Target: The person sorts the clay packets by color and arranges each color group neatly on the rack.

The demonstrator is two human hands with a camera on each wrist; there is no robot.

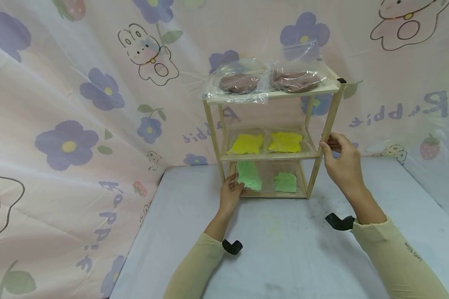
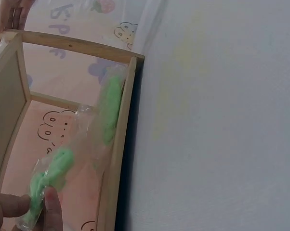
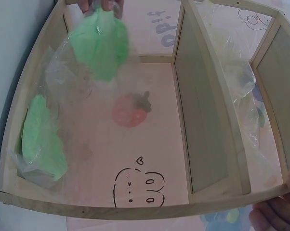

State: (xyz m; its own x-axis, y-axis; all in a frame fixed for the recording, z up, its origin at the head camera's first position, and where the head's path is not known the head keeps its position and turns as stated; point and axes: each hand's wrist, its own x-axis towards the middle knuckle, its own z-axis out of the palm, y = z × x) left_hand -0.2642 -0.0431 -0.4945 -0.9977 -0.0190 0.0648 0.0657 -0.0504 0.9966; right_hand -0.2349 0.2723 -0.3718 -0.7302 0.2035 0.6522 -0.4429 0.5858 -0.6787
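My left hand (image 1: 230, 197) pinches a clear plastic bag with a soft light-green piece (image 1: 249, 175) in it, at the left of the bottom shelf. This piece hangs raised and tilted in the right wrist view, while a second bagged green piece (image 3: 41, 139) lies on the same shelf. With thumb and fingers, my right hand (image 1: 344, 164) grips the right front post (image 1: 315, 176) of a small wooden rack at about middle-shelf height. Fingertips of the left hand (image 2: 27, 211) press into the green piece through the plastic.
Two bagged yellow pieces (image 1: 285, 142) lie on the middle shelf. Bagged brown lumps (image 1: 239, 83) sit on the top shelf (image 1: 278, 95). The rack stands on a white-covered table (image 1: 277, 249), against a printed curtain (image 1: 194, 37) with rabbits and flowers.
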